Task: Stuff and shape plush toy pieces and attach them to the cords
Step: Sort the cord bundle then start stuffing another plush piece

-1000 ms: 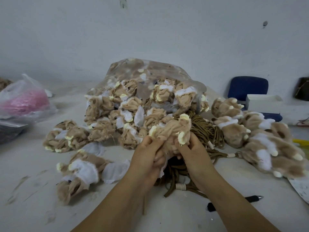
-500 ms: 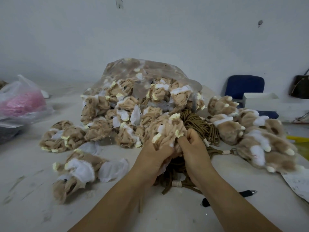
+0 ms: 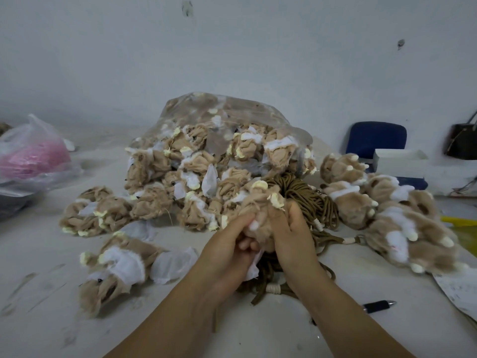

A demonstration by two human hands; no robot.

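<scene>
Two-handed working of a tan plush paw piece (image 3: 260, 208) over a coil of brown cords (image 3: 307, 197). The likeliest fault from here is a strained or split seam at the piece's open end, should the fingers drive in or pull apart too hard. A cream claw tip could also be left half-turned and misshapen. The white lining scrap hanging under the left hand could drag loose. Loops of cord lie directly under the wrists, so a finger might snag one and pull the bundle into a tangle. The left hand (image 3: 227, 249) approaches from seven o'clock, its fingers curled and pinching the near end of the piece. The right hand (image 3: 294, 239) comes from five o'clock and grips the piece from the other side, thumb uppermost. Whether any fingertip is inside the piece cannot be told. The piece sits between both hands, raised just above the cords, at the near edge of the clear bag of unstuffed pieces (image 3: 222, 151) at twelve o'clock. Plump finished paws (image 3: 387, 210) lie at three o'clock, a loose flat piece (image 3: 113, 270) at nine o'clock, and a pen (image 3: 379, 306) at four o'clock on the table (image 3: 64, 319).
</scene>
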